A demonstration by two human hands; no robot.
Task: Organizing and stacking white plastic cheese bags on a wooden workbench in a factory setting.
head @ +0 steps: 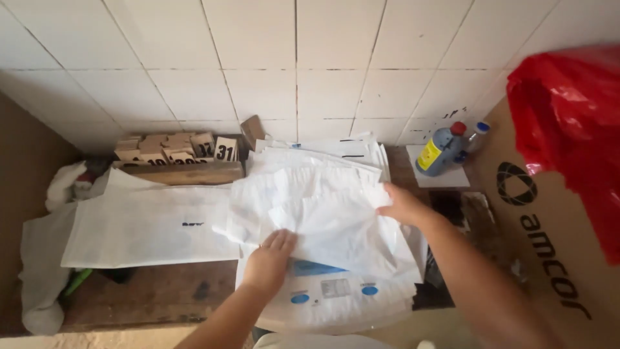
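A crumpled white plastic bag (316,207) lies on top of a stack of flat white bags (336,294) with blue printed marks. My left hand (271,255) presses flat on the crumpled bag's near edge, fingers together. My right hand (402,205) rests on its right edge, fingers curled over the plastic. A long white bag (148,226) lies spread out to the left of the stack.
A wooden tray (187,171) with several small numbered wooden blocks stands at the back. A grey bottle with a red cap (441,150) stands by the tiled wall. A cardboard box (549,226) and a red plastic bag (575,123) are at right. White cloth (39,271) hangs at left.
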